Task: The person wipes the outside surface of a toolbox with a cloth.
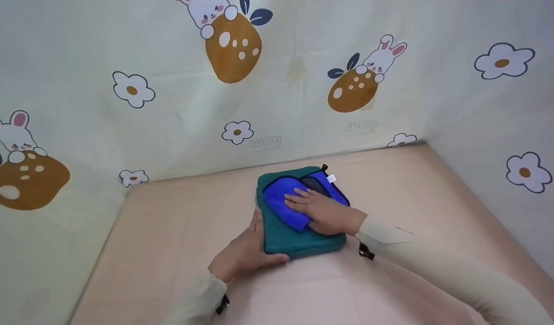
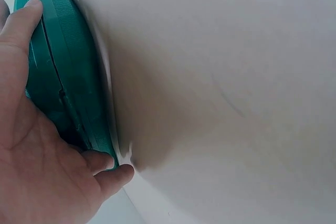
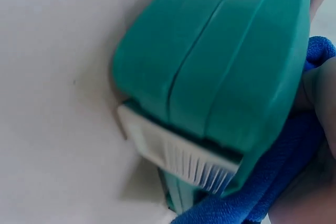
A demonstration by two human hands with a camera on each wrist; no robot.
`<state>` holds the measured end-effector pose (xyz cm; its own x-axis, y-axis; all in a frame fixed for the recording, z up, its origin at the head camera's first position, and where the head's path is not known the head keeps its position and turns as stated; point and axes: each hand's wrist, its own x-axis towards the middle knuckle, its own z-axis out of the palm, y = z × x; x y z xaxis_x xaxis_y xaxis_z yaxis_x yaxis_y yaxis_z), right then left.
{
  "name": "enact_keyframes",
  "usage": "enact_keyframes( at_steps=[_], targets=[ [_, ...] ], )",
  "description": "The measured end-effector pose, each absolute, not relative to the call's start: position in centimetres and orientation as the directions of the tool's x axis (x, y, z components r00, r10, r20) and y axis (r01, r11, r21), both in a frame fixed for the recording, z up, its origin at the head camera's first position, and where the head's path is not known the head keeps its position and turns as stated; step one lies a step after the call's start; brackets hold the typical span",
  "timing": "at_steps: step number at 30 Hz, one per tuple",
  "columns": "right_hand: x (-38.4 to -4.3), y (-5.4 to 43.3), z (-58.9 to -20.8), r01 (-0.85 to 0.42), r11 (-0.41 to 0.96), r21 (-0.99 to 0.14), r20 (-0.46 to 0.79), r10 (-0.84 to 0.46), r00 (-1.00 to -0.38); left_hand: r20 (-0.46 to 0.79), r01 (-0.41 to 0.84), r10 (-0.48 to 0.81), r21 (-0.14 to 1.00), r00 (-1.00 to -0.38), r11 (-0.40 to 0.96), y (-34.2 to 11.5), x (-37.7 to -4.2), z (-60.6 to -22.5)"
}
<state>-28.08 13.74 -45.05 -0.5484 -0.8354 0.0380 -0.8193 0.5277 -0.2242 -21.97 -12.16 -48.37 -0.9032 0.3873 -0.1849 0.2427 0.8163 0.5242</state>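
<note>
A green hard plastic case (image 1: 304, 246) lies flat on the bed-like surface, with a white ribbed latch (image 3: 176, 148) on its side in the right wrist view. On its lid is a blue cloth (image 1: 281, 198) with black edging, a white tag and a dark patch, partly folded over. My right hand (image 1: 324, 212) presses the cloth against the lid, fingers spread; in the right wrist view the cloth bunches beside the hand. My left hand (image 1: 245, 250) braces the case's near left corner, fingers along the left side and thumb (image 2: 29, 17) along the near side.
The case stands on a pale beige covered surface (image 1: 182, 225). Behind and on both sides rise pale walls (image 1: 177, 126) printed with rabbits, brown fruits and flowers. Both wrists carry a black strap, seen below the pale sleeves (image 1: 416, 253).
</note>
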Motion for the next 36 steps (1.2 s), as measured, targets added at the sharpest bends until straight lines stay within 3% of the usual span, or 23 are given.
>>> enact_keyframes(
  at_steps=[36],
  targets=[
    [-23.1,11.1,-45.9,-0.899,0.38,-0.216,0.086,-0.91,-0.405,-0.1,0.371,0.523,0.594,-0.847,0.714,-12.4,-22.3,-49.0]
  ],
)
